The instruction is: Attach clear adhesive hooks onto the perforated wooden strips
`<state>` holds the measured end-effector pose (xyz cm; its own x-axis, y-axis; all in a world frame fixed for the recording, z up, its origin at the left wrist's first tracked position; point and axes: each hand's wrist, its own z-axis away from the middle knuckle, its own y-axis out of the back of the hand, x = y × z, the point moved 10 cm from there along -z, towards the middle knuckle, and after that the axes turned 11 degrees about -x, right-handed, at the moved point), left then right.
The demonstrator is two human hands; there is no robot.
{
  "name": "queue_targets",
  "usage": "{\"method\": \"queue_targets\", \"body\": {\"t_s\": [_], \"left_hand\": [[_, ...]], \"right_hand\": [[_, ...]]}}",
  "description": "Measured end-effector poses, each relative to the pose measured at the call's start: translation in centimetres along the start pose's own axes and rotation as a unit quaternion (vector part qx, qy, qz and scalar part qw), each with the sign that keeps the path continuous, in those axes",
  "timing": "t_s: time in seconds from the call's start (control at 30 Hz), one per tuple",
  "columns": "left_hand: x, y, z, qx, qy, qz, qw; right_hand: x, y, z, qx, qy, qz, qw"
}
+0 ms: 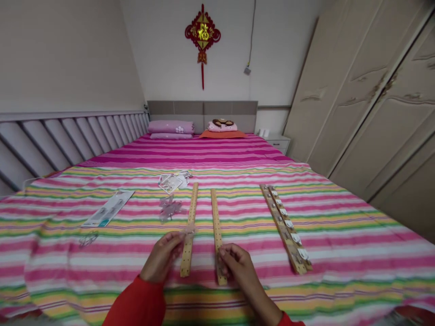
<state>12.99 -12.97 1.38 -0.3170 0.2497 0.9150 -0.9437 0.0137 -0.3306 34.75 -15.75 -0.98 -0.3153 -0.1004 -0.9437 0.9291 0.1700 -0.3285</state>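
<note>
Two narrow wooden strips with rows of small holes lie side by side on a striped bed sheet. My left hand (163,256) pinches a small clear plastic piece (189,229) over the left wooden strip (193,206). At the lower part of the right wooden strip (215,213), my right hand (239,265) has its thumb and fingertips closed; what they hold there is too small to tell. Several crumpled clear plastic pieces (170,208) lie left of the strips. Farther right are two more strips (285,235), one bearing a row of white round pieces.
Printed cards (171,182) are piled beyond the plastic pieces. A flat printed package (109,209) and a thin, tangled clear item (89,238) lie at left. The striped sheet (136,271) covers the bed. Folded bedding (171,127) rests by the headboard; wardrobe doors (360,99) stand at right.
</note>
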Motion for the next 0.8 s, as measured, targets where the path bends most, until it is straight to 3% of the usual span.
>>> {"method": "queue_targets", "body": {"t_s": [0.13,0.2,0.3,0.43,0.63,0.8], "left_hand": [[1.1,-4.1,1.4,-0.056,-0.092,-0.139,0.984],[1.1,-5.2,1.9,-0.075,-0.122,-0.113,0.983],[-1.5,-5.6,1.9,-0.08,-0.074,0.081,0.991],[-5.0,-6.7,2.1,-0.079,-0.014,0.273,0.959],[-6.9,-9.9,3.0,-0.115,0.018,0.302,0.946],[-8.2,-10.8,3.2,-0.119,0.034,0.275,0.954]], "right_hand": [[-2.4,0.6,0.7,0.048,0.056,0.013,0.997],[-3.0,0.8,1.1,0.058,0.062,0.0,0.996],[-3.0,0.6,1.5,0.051,0.055,-0.04,0.996],[-3.2,-0.1,2.3,0.028,0.062,-0.05,0.996],[-4.6,-0.9,3.0,0.021,0.092,-0.023,0.995],[-4.5,-0.7,2.8,0.032,0.083,-0.05,0.995]]}}
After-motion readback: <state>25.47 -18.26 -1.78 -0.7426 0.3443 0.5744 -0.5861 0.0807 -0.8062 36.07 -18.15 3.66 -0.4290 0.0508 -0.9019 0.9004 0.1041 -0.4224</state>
